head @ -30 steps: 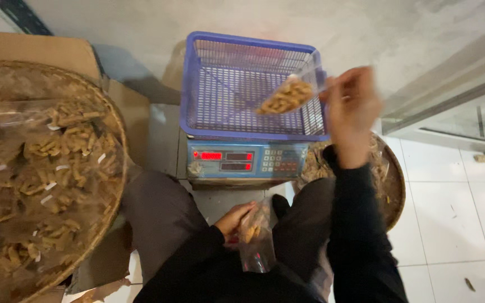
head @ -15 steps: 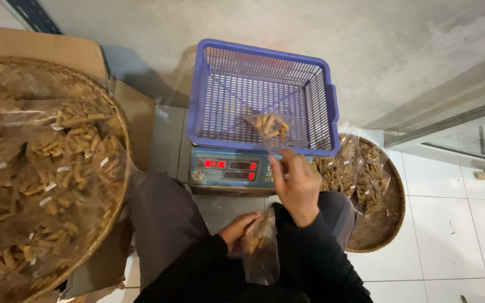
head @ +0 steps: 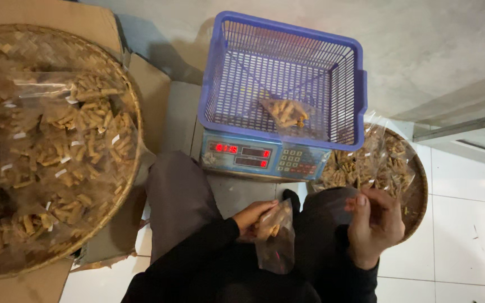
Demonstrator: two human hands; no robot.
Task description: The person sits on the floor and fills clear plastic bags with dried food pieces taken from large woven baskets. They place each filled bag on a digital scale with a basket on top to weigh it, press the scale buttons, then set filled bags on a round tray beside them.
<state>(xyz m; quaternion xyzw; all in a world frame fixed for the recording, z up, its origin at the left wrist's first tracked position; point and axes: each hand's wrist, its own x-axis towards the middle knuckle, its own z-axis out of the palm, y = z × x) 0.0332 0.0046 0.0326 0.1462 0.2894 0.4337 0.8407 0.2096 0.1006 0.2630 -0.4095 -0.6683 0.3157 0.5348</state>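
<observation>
Head view looks straight down at a person sitting on the floor in a black top and grey trousers. In front of the knees stands a grey weighing scale with red glowing numbers (head: 262,157). I will use that scale as the middle of everything.

On top of the scale sits a blue plastic basket with a grid of holes (head: 237,73). Inside the basket lies one small clear bag of brown snack sticks (head: 286,112).

Just below the scale, the left hand (head: 256,216) is closed around the top of a small clear plastic bag with a few brown sticks inside (head: 275,235). The bag hangs down over the lap.

Below the scale and to its right, the right hand (head: 373,224) is up, with the fingers bent in and the thumb close to them. It is apart from the bag, and I cannot tell if it holds anything.

Right of the scale, partly behind that hand, is a round woven tray with loose brown sticks and clear bags (head: 416,185).

Left of the scale is a big round woven bamboo tray full of filled clear bags (head: 127,106). It rests on a brown cardboard box (head: 152,84).
</observation>
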